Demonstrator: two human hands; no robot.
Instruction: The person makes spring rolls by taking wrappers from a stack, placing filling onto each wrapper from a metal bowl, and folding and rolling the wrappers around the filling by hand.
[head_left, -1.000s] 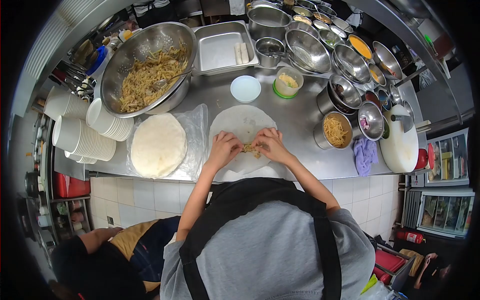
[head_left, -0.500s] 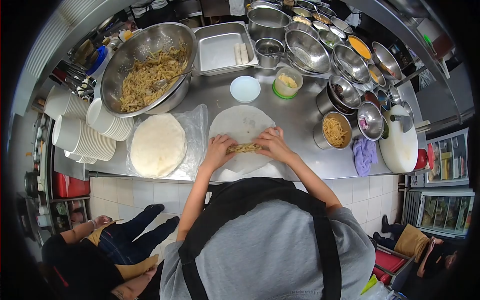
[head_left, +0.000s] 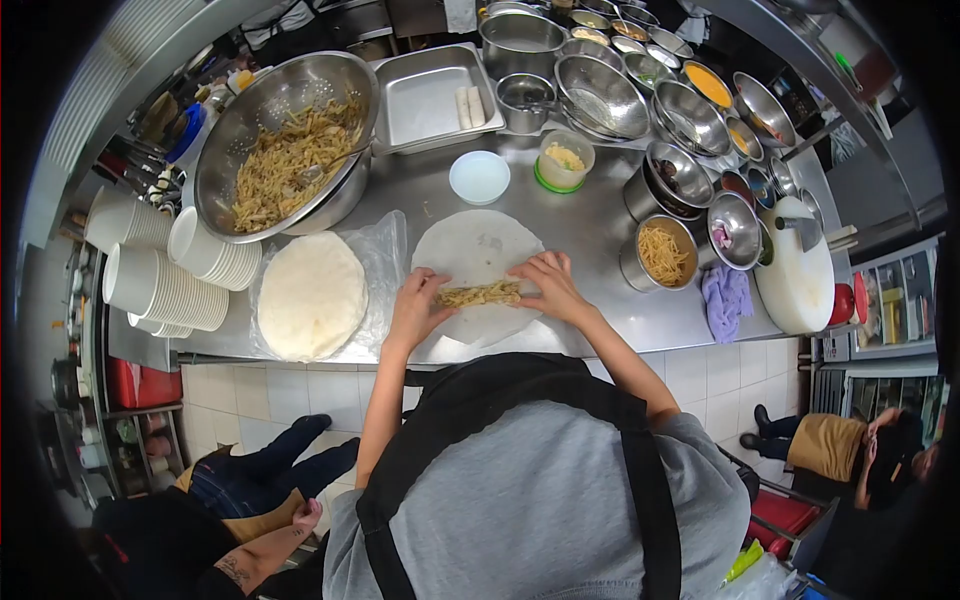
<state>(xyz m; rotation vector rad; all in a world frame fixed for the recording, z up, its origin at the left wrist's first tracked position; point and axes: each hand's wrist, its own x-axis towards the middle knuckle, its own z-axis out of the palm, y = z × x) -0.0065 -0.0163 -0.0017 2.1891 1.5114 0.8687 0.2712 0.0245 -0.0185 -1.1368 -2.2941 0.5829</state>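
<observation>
Shredded filling (head_left: 478, 293) lies in a narrow strip across a round white wrapper (head_left: 478, 240), which is spread flat on the steel bench (head_left: 590, 235) right in front of the person. The left hand (head_left: 412, 308) is at the strip's left end, fingers on the far side and thumb on the near side, so its grip is moderately wide around that end. The right hand (head_left: 550, 288) is at the other end in much the same way, fingertips low by the filling; whether either grip presses firmly on it, I cannot tell. To the left, a stack of pale round sheets (head_left: 312, 295) rests on clear plastic (head_left: 385, 270), and beyond it a big perforated metal bowl (head_left: 290, 98) holds more shredded food. Past the wrapper stand a shallow white dish (head_left: 479, 178) and, just right of it, a translucent cup (head_left: 580, 180) of yellow bits on a green base. Farther back, 2 white rolls (head_left: 469, 107) lie side by side at the right of a metal tray (head_left: 420, 105). On the right, a metal pot (head_left: 638, 272) of yellow strips stands near a crumpled purple cloth (head_left: 727, 302).
</observation>
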